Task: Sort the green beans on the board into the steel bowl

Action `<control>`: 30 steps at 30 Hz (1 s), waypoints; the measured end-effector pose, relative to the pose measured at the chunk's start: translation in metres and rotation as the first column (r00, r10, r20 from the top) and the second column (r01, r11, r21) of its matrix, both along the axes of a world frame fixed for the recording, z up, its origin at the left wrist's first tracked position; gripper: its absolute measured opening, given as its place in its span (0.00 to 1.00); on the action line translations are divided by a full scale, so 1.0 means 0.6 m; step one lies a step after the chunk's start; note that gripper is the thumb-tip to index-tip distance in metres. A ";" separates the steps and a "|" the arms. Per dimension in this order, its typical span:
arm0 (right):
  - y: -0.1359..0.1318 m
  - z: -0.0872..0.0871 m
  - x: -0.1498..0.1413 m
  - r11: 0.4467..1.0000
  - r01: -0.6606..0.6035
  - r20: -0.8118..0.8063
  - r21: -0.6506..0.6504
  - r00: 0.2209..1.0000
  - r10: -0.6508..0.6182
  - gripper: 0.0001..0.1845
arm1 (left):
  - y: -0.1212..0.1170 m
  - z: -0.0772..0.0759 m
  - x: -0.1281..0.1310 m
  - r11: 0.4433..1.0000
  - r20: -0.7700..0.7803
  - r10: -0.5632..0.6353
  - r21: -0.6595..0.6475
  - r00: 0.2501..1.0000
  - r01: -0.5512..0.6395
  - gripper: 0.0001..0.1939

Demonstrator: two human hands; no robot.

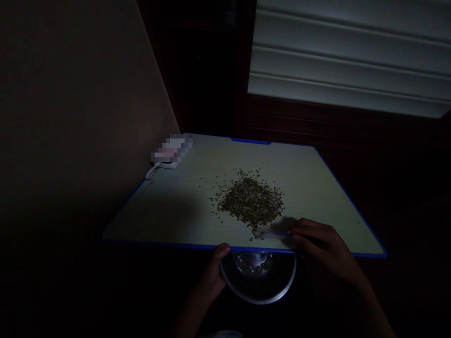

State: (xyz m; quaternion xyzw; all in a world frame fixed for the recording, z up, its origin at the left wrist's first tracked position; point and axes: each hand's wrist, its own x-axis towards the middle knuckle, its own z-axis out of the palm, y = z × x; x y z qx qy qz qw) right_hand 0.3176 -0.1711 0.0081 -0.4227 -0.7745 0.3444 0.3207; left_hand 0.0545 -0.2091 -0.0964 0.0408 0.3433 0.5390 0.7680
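Observation:
A loose pile of small dark seeds or beans (252, 199) lies spread on the pale board (169, 197) with a blue rim. My right hand (319, 239), near the board's front edge, pinches a slim pale utensil (276, 234), whose exact kind is too dim to tell. Its tip points left, beside a few stray seeds just in front of the pile. Below the front edge is a round metal bowl (278, 295) with some seeds inside. My left hand (213, 270) grips the bowl's left side, thumb up by the board's edge; its other fingers are mostly hidden.
A pale flat object (172, 150) with a strap, partly blurred out, lies at the board's back left corner. On the left stands a plain wall (88, 94). Dark wood (282, 112) and pale slats (338, 56) are behind the board. The room is very dim.

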 end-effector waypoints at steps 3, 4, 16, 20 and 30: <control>0.000 -0.004 0.004 0.998 0.060 0.033 0.006 0.998 -0.060 0.10 | -0.001 -0.001 0.000 1.000 -0.005 0.005 -0.007 1.000 -0.005 0.11; 0.001 -0.005 0.006 0.997 0.077 0.036 0.006 0.996 -0.077 0.10 | -0.001 -0.002 0.000 1.000 -0.007 -0.002 -0.007 1.000 0.002 0.11; 0.000 -0.010 0.008 0.996 0.090 0.000 -0.005 0.996 -0.090 0.09 | -0.001 -0.002 0.000 1.000 -0.013 -0.018 0.008 1.000 0.018 0.14; -0.001 -0.012 0.007 0.996 0.083 -0.015 -0.019 0.996 -0.083 0.10 | -0.001 -0.001 0.000 0.999 -0.013 -0.034 0.000 0.999 0.034 0.11; -0.002 0.003 0.001 0.998 0.015 -0.016 -0.056 1.000 -0.016 0.08 | -0.002 0.004 0.001 1.000 -0.015 -0.006 -0.001 1.000 0.006 0.11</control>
